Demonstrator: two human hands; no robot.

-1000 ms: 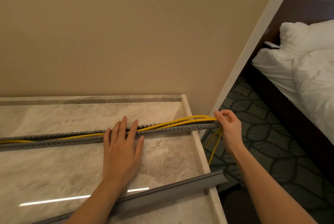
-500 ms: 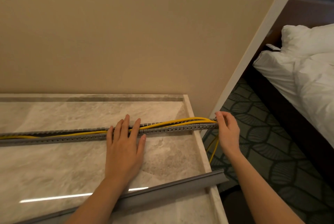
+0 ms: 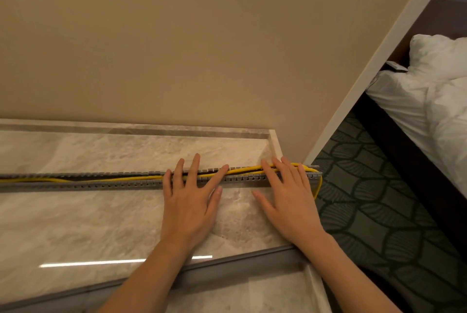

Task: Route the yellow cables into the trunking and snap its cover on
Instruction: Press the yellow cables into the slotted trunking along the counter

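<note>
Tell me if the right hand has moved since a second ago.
Yes. The right hand went left, from past the counter's right edge to lie over the trunking.

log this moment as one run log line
phase: seating yellow cables | left hand: flat, fingers across trunking and cables | right hand: flat on cables near trunking's right end | cover: loose on countertop, not yet on

Yellow cables (image 3: 245,169) lie in grey trunking (image 3: 75,186); the cover (image 3: 240,264) is grey too. The worktop (image 3: 75,216) is beige-grey, marble-veined. Behind it the wall (image 3: 177,47) is tan; right of it are dark green leaf-patterned carpet (image 3: 379,224) and white bedding (image 3: 429,100).
</note>
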